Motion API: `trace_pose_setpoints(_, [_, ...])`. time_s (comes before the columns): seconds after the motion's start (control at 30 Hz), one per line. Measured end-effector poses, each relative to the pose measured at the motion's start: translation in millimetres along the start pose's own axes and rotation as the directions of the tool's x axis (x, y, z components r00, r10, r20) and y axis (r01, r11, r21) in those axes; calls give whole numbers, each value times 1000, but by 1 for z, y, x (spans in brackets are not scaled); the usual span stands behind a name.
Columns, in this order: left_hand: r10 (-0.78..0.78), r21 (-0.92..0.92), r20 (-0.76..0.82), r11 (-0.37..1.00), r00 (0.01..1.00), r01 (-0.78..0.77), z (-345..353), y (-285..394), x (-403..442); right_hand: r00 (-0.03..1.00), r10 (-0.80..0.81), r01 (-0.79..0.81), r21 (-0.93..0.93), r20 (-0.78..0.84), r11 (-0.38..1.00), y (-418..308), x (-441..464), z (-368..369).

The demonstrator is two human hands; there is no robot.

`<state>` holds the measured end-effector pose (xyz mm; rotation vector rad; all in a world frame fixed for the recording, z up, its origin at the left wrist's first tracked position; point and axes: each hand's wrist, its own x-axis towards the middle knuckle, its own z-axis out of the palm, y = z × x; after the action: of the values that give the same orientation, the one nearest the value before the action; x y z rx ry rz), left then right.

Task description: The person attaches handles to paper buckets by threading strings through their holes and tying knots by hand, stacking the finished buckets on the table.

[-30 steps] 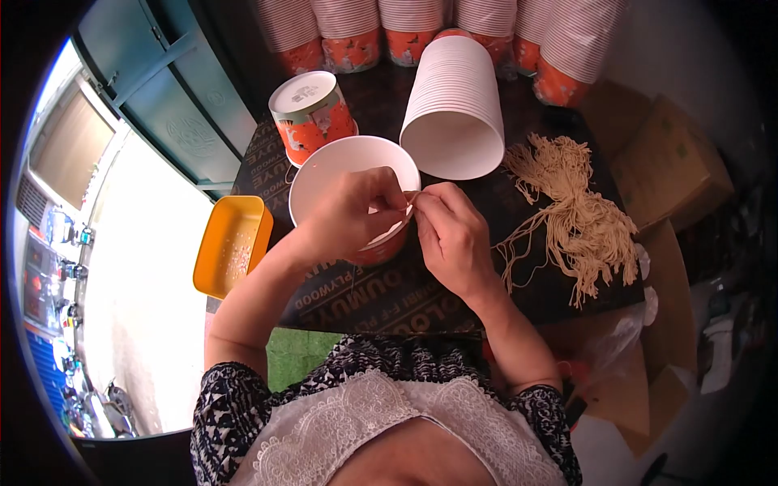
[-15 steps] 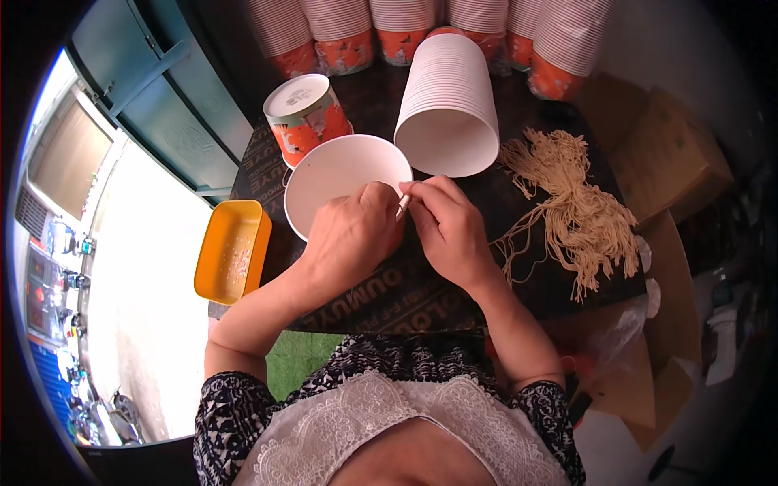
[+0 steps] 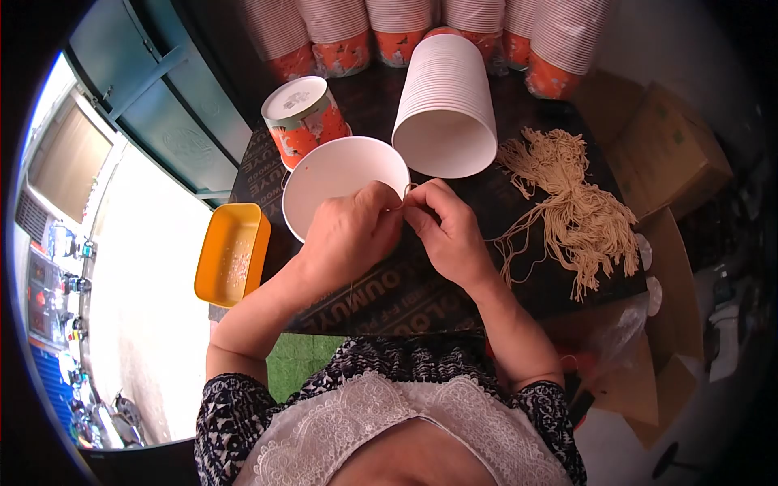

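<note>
My left hand is closed in front of the white inside of a large paper cup, which lies with its mouth toward me. Between both hands, at the cup's right rim, a thin beige cord forms a small loop. Fingers of my left hand pinch one part of it. My right hand is closed too, with thumb and forefinger on the cord's other side. Whether the cord passes through the cup is hidden by my fingers. To the right lies a loose bundle of beige cords, with strands trailing toward my right hand.
An orange patterned cup stands upside down behind. A nested stack of white cups lies beyond my right hand. A yellow plastic box sits at the table's left edge. Wrapped cup stacks line the back; cardboard boxes stand right.
The cord between my fingers now shows as a small curved loop; before, a short straight piece stuck out there. My right hand has turned slightly and my fingers have shifted; the cup is nearly unmoved.
</note>
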<state>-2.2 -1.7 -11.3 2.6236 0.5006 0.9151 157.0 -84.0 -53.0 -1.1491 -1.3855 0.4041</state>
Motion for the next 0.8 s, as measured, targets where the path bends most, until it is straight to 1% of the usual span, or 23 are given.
trace_pose_setpoints(0.03, [-42,-20,23,999,999,42,-1,0,0,1000,15,-15,-3,-3,1000,-1,-1,1])
trace_pose_setpoints(0.13, [-28,-75,8,997,1000,28,-4,-1,2,997,-65,61,-95,-37,994,2,-4,4])
trace_pose_setpoints(0.23, [-92,-141,8,986,996,92,-6,-4,2,950,-298,264,-275,-91,924,6,-7,8])
trace_pose_setpoints(0.33, [-142,-143,21,979,990,143,-7,-7,3,924,-369,313,-354,-101,881,4,-10,8])
trace_pose_setpoints(0.43, [-174,-152,-2,973,985,172,-5,-7,2,916,-391,326,-412,-84,851,0,-14,7])
trace_pose_setpoints(0.53, [-179,-93,-13,980,984,177,-7,-5,4,918,-395,338,-428,-47,838,-6,-18,6])
trace_pose_setpoints(0.63, [-210,-71,-21,976,978,208,-6,-6,6,931,-365,329,-380,-24,865,-3,-24,7])
trace_pose_setpoints(0.73, [-272,-18,0,962,962,272,-6,-7,8,919,-393,357,-385,-17,851,1,-25,8])
trace_pose_setpoints(0.8, [-270,-5,-4,963,963,270,-4,-9,8,923,-384,350,-371,-19,860,1,-26,8])
